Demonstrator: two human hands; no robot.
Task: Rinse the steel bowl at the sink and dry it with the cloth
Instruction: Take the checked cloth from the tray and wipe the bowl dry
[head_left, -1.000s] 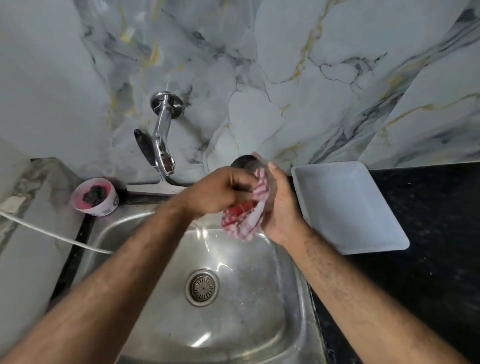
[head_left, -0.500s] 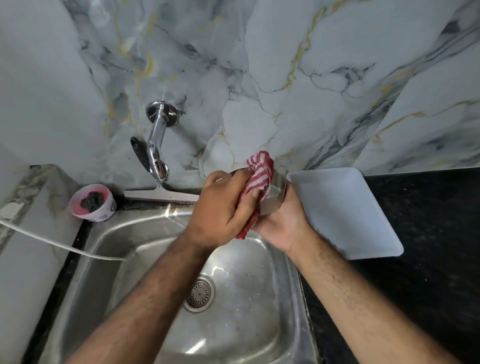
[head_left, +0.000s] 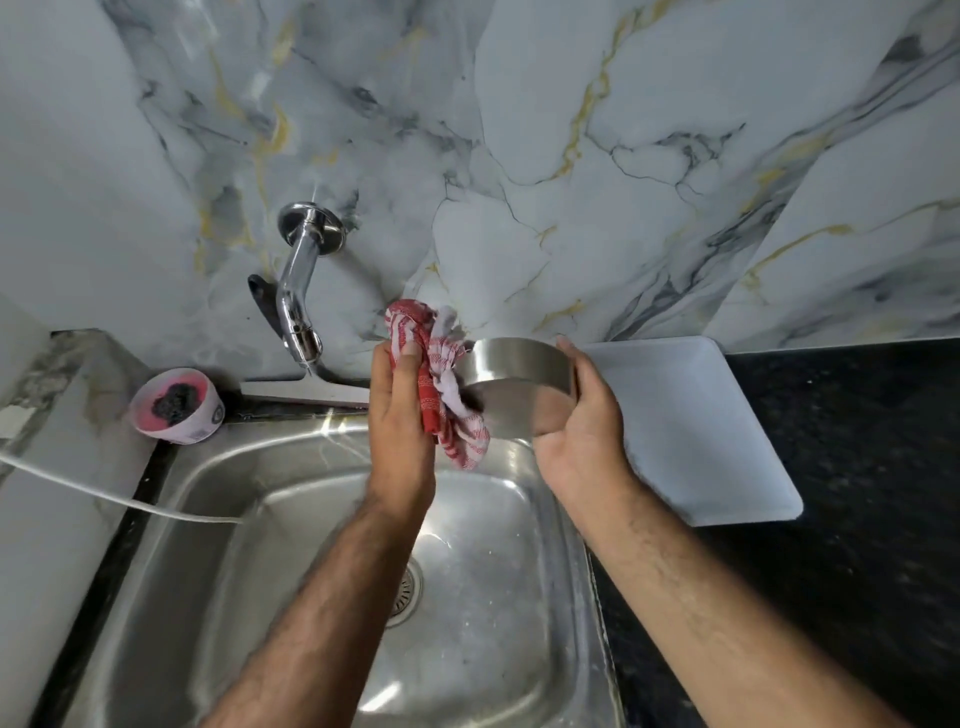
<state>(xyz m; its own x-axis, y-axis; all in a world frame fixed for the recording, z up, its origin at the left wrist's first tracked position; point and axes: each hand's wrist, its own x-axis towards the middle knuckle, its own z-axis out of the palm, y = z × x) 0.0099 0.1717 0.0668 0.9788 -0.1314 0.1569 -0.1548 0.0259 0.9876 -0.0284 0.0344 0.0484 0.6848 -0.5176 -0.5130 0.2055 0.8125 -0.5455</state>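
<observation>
Head view: the right hand (head_left: 576, 421) is closed round the bowl (head_left: 519, 374), thumb at the upper rim and fingers under the base, and holds it in the air over the back of the sink (head_left: 493, 597), just left of the white tray (head_left: 691, 431) on the black worktop (head_left: 857, 467). The left hand (head_left: 400, 415) is clenched on the bunched red-and-white cloth (head_left: 441, 384), which presses against the bowl's left side. No water runs from the tap (head_left: 296, 296).

This looks like the drying step. To do it well, turn the bowl in the right hand while the cloth sweeps wall, base and inside, using a dry fold.

The bowl is shallow and round, tipped so its base faces the camera and its mouth faces the wall; its wide span runs left to right.
</observation>
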